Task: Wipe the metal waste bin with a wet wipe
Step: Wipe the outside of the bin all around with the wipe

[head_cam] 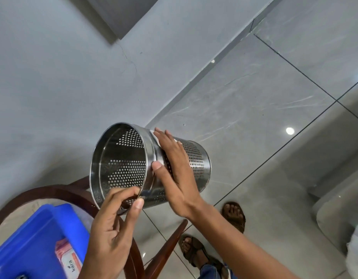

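The perforated metal waste bin (121, 164) is held in the air on its side, its open mouth facing me and to the left. My left hand (113, 226) grips the lower rim, fingers inside and thumb outside. My right hand (172, 168) lies flat on the bin's outer wall just behind the rim band, pressing a white wet wipe (154, 135) against the metal. Only small bits of the wipe show past my fingers.
A blue plastic crate (33, 242) holding a pack of wipes (68, 258) sits on a round wooden-rimmed table (53, 192) at lower left. My sandalled feet (234, 216) stand on the glossy grey tile floor. A grey wall rises behind.
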Demonstrator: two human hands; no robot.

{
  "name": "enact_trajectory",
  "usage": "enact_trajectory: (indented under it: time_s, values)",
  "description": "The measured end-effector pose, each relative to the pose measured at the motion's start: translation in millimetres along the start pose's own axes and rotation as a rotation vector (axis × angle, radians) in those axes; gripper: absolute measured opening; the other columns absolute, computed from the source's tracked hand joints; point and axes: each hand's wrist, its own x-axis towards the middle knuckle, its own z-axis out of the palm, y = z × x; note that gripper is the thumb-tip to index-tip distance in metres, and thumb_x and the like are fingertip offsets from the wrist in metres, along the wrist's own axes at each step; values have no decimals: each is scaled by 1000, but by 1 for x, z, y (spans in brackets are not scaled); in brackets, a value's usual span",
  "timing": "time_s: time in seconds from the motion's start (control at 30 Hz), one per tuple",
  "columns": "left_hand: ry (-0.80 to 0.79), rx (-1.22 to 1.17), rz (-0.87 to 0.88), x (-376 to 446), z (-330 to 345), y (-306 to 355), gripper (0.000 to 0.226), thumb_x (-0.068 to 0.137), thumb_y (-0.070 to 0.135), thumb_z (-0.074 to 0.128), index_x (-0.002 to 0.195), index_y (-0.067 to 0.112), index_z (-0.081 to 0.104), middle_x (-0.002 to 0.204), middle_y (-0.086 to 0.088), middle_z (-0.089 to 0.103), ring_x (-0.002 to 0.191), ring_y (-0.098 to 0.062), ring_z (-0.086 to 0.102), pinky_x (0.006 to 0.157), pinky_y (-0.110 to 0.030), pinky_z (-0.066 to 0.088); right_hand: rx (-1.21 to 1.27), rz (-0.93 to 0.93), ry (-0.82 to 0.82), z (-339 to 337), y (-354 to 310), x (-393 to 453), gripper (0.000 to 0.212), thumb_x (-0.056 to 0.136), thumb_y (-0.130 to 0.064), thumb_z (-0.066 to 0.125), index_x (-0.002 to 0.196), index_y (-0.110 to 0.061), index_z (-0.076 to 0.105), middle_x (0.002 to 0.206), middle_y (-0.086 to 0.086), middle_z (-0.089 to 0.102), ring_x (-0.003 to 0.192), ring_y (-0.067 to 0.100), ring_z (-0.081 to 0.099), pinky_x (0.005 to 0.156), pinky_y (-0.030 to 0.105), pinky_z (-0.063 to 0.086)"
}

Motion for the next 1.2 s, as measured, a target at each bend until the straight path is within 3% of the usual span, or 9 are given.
enact_trajectory:
  time_s: [0.2,0.37,0.47,0.6,0.67,0.8,0.9,1.07,1.2]
  values:
    - [-93,-161,-149,0,14,2,39,99,19,64,132,39,68,131,2,75,126,-10,70,100,-14,55,-5,-33,-17,5,-2,-13,56,113,-29,50,169,-20,48,174,-8,51,167,2,36,137,46,30]
    - [-71,-292,-244,4,33,0,46,100,3,64,132,36,65,123,13,79,116,-1,75,90,-8,57,-43,5,-108,8,3,-24,51,115,-29,49,165,-19,53,165,-5,61,157,4,50,129,40,40]
    - [-42,-251,-302,2,33,-13,51,95,-12,69,116,34,71,107,9,83,97,-4,81,77,-11,61,-42,33,-149,9,10,-37,53,116,-33,50,168,-24,49,172,-10,53,163,0,41,134,38,34]
    - [-90,-186,-356,2,29,-29,25,95,5,72,92,30,72,84,-2,76,73,-13,71,60,-21,60,-4,29,-112,17,16,-59,50,120,-27,44,170,-26,46,178,-17,42,172,6,29,141,37,21]
    - [-118,-192,-331,6,32,-26,17,96,19,65,100,31,75,91,7,78,81,-5,73,67,-17,60,17,11,-70,21,16,-67,49,121,-22,40,169,-24,47,178,-15,44,172,11,30,142,40,20]
    - [-167,-190,-232,11,38,-16,31,110,33,53,126,51,72,123,18,78,118,3,72,90,-6,55,47,19,-50,18,9,-69,48,121,-20,38,167,-24,50,176,-14,48,171,12,33,141,39,22]
    - [-182,-162,-192,8,35,-19,33,111,32,50,138,43,66,132,17,75,127,3,68,96,-6,52,-16,0,-118,9,5,-66,49,122,-32,35,169,-26,47,178,-15,45,171,8,31,141,35,21]
    - [-146,-88,-242,-3,31,-32,19,107,38,57,120,26,65,106,3,76,101,-16,76,86,-31,66,-111,-28,-205,-4,14,-64,55,119,-29,40,174,-22,39,183,-11,37,173,7,25,141,42,24]
    - [-77,-49,-219,-5,33,-32,16,100,26,65,116,26,64,110,9,76,107,-11,74,82,-21,63,-150,-61,-213,-4,24,-63,61,119,-31,39,178,-21,26,187,-10,23,176,12,16,143,44,16]
